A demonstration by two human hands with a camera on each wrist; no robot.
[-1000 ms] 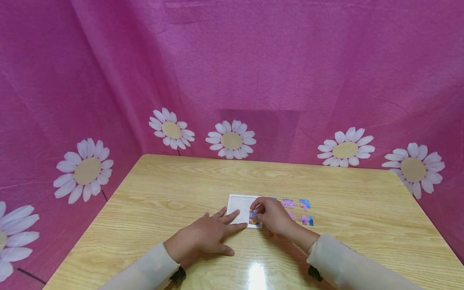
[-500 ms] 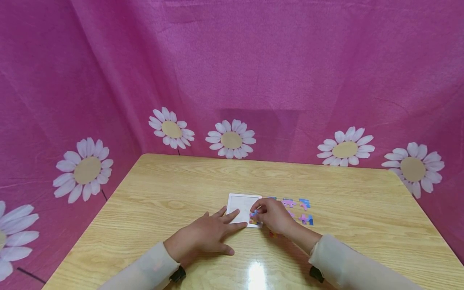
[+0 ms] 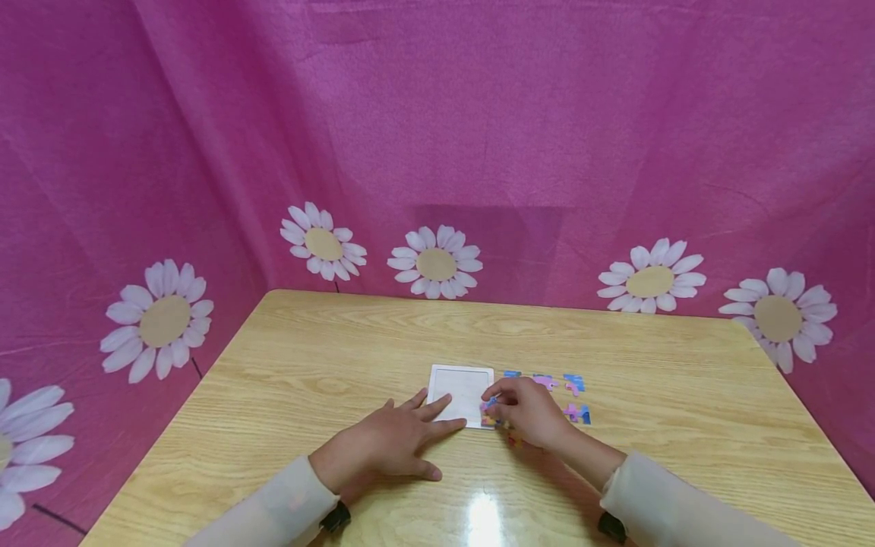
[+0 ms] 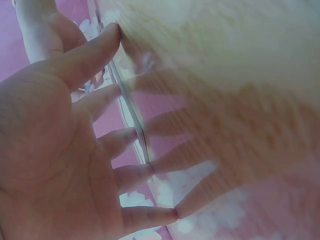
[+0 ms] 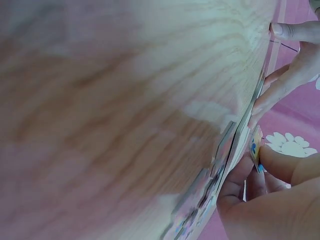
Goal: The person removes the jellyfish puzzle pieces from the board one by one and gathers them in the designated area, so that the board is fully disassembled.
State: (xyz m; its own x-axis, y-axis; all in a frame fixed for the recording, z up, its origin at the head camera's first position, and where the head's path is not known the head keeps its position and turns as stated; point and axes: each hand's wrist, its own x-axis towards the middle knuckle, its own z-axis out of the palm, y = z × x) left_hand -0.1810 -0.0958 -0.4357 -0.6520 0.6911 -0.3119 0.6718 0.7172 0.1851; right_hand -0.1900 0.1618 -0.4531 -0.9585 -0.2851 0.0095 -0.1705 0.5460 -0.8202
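A shallow white puzzle tray (image 3: 461, 380) lies on the table, its bare inside showing. My left hand (image 3: 390, 441) rests with spread, straight fingers, their tips over the tray's left and near part. Between thumb and fingers my right hand (image 3: 533, 414) pinches a colourful puzzle piece (image 3: 487, 419) at the tray's near right corner. In the right wrist view this piece (image 5: 255, 145) stands tilted on edge, thumb on one side. The left wrist view shows the left palm (image 4: 45, 150) and extended fingers low over the wooden surface.
Right of the tray lie several loose puzzle pieces, among them a blue and pink one (image 3: 575, 384) and a pink and blue one (image 3: 578, 413); the right hand partly hides others. A pink curtain (image 3: 478, 114) with daisies hangs behind the wooden table (image 3: 342, 342).
My right hand has shifted slightly right with the pinched puzzle piece, from inside the tray's near right corner to its right rim. The left hand has stayed in place.
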